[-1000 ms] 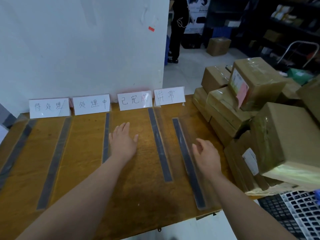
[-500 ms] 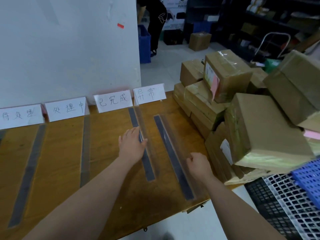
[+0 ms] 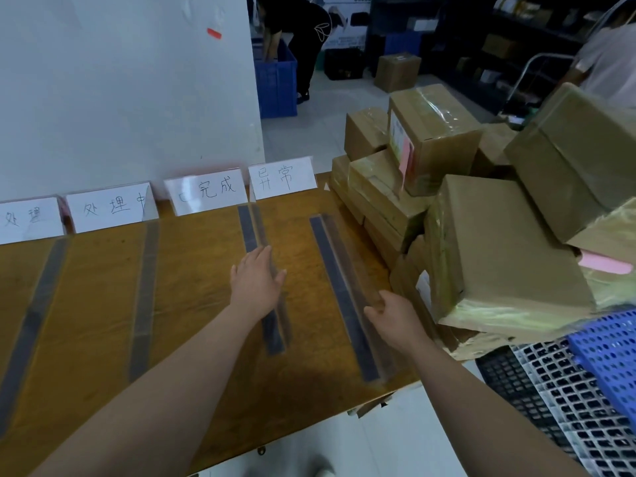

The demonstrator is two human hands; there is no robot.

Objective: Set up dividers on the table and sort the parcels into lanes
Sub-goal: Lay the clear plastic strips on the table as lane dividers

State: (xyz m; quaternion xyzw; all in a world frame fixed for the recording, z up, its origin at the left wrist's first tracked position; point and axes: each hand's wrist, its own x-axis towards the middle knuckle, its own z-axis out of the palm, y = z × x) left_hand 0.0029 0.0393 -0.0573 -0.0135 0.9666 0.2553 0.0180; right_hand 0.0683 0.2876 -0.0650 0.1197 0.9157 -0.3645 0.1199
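Several clear dividers with dark base strips lie lengthwise on the wooden table [image 3: 206, 270]. My left hand [image 3: 256, 280] rests flat, fingers straight, on the divider [image 3: 247, 228] below the third label card [image 3: 206, 192]. My right hand [image 3: 392, 315] curls its fingers round the upright edge of the rightmost divider [image 3: 330, 263]. Two more dividers [image 3: 146, 287] [image 3: 34, 315] lie to the left. White label cards [image 3: 282, 177] stand along the back edge. Brown taped parcels [image 3: 499, 242] are piled at the table's right end, the top one [image 3: 433, 132] carrying a pink slip.
A white wall [image 3: 120, 98] backs the table. A blue perforated crate [image 3: 612, 352] and dark grid crates [image 3: 550, 390] sit low right. Behind, a person [image 3: 303, 36] bends over a blue bin [image 3: 275, 80]. A cardboard box [image 3: 397, 72] stands on the floor.
My left hand slid right from the bare wood onto the third divider. My right hand went from open to curled on the rightmost divider. The view swung right.
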